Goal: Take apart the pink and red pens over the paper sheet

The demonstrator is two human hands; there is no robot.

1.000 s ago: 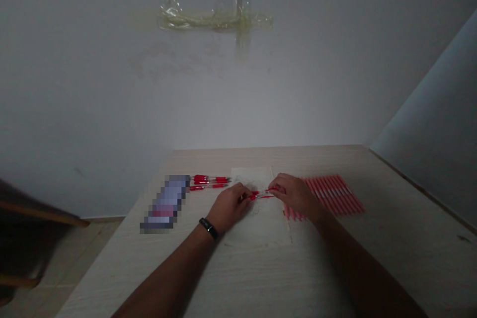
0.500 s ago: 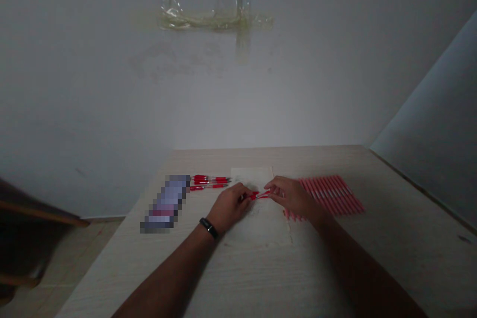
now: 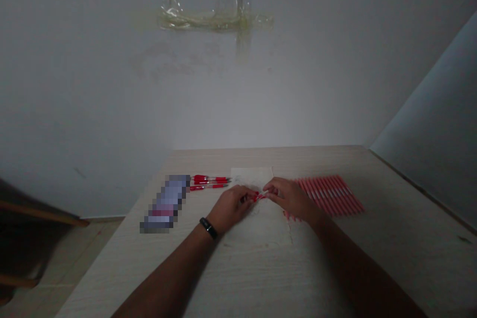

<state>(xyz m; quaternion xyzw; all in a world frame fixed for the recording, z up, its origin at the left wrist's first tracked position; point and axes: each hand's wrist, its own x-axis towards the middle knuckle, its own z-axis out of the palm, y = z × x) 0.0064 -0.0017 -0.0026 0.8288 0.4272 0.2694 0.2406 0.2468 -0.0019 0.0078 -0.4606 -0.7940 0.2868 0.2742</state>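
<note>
Over a sheet of paper [image 3: 257,231] my two hands meet at the middle of the table. My left hand [image 3: 234,204], with a black band at the wrist, pinches the red end of a pen [image 3: 257,198]. My right hand [image 3: 287,196] is closed in a pinch on the pen's slim, pale and red right end; whether that is the barrel or the refill I cannot tell. The fingertips are close together and hide most of the pen. Several red pens [image 3: 210,179] with clear barrels lie left of the paper.
A row of many pinkish-red pens [image 3: 331,194] lies side by side right of my right hand. A blurred-out, phone-like object [image 3: 167,203] is at the table's left. Behind the table [image 3: 238,283] rises a wall [image 3: 316,84] with clear tape [image 3: 204,22].
My right hand has moved slightly left, closer to my left hand, so less of the pen shows between them. The left hand has shifted a little to the right.
</note>
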